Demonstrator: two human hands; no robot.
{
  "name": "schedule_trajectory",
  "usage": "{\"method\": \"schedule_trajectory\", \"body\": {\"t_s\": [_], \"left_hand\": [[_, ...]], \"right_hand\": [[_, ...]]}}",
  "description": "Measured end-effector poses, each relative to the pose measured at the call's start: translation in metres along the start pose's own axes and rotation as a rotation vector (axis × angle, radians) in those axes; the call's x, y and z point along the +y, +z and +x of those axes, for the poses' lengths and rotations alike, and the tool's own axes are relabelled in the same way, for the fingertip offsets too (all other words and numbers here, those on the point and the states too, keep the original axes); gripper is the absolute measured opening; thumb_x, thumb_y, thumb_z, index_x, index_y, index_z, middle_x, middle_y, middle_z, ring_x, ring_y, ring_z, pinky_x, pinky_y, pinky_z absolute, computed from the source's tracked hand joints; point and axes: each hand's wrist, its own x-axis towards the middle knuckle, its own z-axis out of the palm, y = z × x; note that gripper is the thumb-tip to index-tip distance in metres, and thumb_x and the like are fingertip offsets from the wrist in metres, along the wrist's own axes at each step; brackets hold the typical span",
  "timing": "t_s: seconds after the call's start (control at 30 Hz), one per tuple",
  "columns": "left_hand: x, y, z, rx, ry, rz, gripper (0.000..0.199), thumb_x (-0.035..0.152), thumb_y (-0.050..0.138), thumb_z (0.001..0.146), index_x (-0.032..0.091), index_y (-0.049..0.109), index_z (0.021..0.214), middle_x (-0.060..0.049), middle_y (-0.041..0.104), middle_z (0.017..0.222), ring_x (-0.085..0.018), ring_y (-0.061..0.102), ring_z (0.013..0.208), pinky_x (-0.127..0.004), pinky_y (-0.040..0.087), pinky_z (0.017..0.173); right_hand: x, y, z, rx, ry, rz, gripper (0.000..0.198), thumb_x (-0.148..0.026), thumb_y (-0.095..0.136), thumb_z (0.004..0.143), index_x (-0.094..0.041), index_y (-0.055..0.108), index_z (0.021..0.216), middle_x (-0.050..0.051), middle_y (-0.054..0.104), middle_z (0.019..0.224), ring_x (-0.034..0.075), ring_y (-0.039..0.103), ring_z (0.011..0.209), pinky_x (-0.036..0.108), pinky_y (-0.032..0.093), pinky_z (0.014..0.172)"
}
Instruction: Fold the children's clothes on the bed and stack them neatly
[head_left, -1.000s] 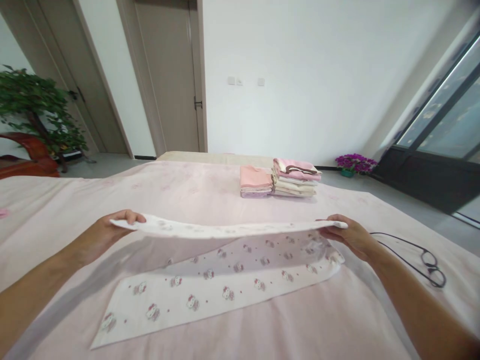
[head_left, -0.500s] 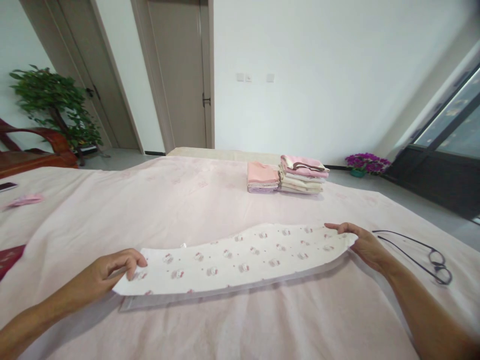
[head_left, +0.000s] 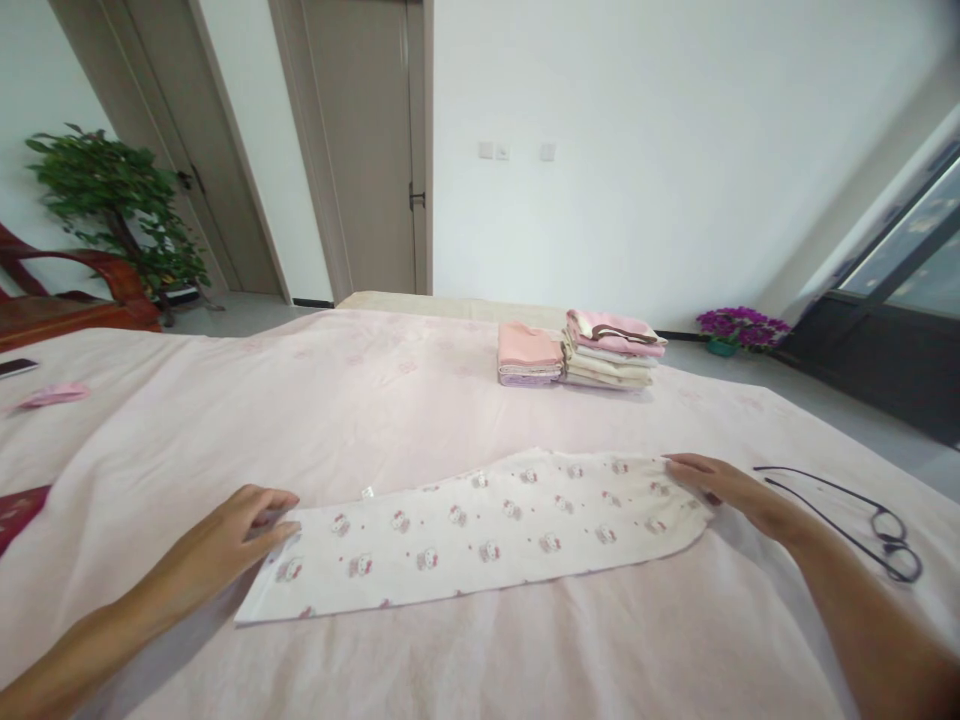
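Note:
White pajama trousers (head_left: 487, 530) with a pink-and-grey cartoon cat print lie folded lengthwise into a long strip, flat on the pink bedsheet (head_left: 450, 670). My left hand (head_left: 240, 535) is at the far corner of their left end, thumb and fingers apart and touching the cloth. At the gathered right end, my right hand (head_left: 731, 490) has its fingers along the far edge and its thumb by the cloth, still gripping it. A small white tag (head_left: 367, 492) sticks out at the far edge.
Two stacks of folded clothes, a lower peach-topped one (head_left: 529, 352) and a taller one (head_left: 613, 348), stand farther back. Eyeglasses (head_left: 892, 545) lie right of my right hand. A phone (head_left: 16, 368), a pink item (head_left: 54, 395) and a dark red item (head_left: 21, 515) sit at the left.
The trousers were held slightly raised and have come down flat on the sheet. My left hand's fingers have loosened at the corner; the right hand has turned palm-down over its end.

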Motion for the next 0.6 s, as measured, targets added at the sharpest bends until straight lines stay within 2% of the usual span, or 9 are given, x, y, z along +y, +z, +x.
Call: {"method": "schedule_trajectory", "body": {"t_s": [0.1,0.2,0.33,0.43,0.5,0.6], "left_hand": [[0.000,0.006,0.005,-0.039,0.069,0.105,0.034,0.052,0.058,0.081,0.021,0.067,0.089,-0.007,0.067,0.095,-0.024,0.063,0.088,-0.032,0.048,0.076],[0.002,0.009,0.005,-0.069,0.057,0.077,0.030,0.052,0.056,0.083,0.022,0.062,0.080,-0.002,0.064,0.080,-0.021,0.060,0.075,-0.029,0.044,0.066],[0.006,0.007,0.007,-0.083,-0.029,-0.169,0.037,0.060,0.058,0.080,0.022,0.055,0.080,0.003,0.056,0.066,-0.017,0.054,0.061,-0.025,0.041,0.056],[0.017,-0.003,0.018,-0.080,-0.119,-0.387,0.043,0.061,0.062,0.078,0.023,0.055,0.096,0.002,0.062,0.075,-0.018,0.060,0.066,-0.026,0.047,0.057],[0.026,-0.015,0.032,-0.041,-0.196,-0.512,0.055,0.060,0.067,0.075,0.023,0.052,0.112,-0.001,0.067,0.086,-0.020,0.064,0.069,-0.029,0.052,0.058],[0.032,-0.032,0.065,0.049,-0.198,-0.539,0.069,0.059,0.070,0.071,0.021,0.048,0.125,-0.003,0.069,0.091,-0.020,0.065,0.066,-0.029,0.052,0.053]], "right_hand": [[-0.006,0.003,0.003,-0.147,-0.029,-0.093,0.052,-0.063,0.068,0.067,-0.019,0.071,0.093,0.008,0.073,0.093,0.027,0.066,0.087,0.031,0.050,0.071],[-0.011,0.006,0.002,-0.059,-0.045,-0.149,0.050,-0.062,0.069,0.065,-0.018,0.068,0.089,0.007,0.070,0.086,0.026,0.064,0.084,0.031,0.048,0.068],[-0.017,0.008,-0.003,0.026,-0.078,0.028,0.053,-0.058,0.072,0.067,-0.018,0.065,0.101,0.009,0.070,0.098,0.027,0.065,0.091,0.031,0.051,0.072],[-0.027,0.009,-0.001,0.044,-0.044,0.255,0.064,-0.055,0.075,0.069,-0.019,0.059,0.119,0.010,0.069,0.108,0.026,0.066,0.092,0.031,0.055,0.071],[-0.038,0.010,0.005,0.038,-0.006,0.390,0.069,-0.052,0.077,0.070,-0.020,0.055,0.127,0.011,0.069,0.108,0.026,0.068,0.089,0.032,0.057,0.068],[-0.059,0.016,0.017,0.033,-0.008,0.549,0.072,-0.047,0.079,0.071,-0.020,0.052,0.132,0.011,0.071,0.109,0.025,0.070,0.087,0.034,0.059,0.070]]}}
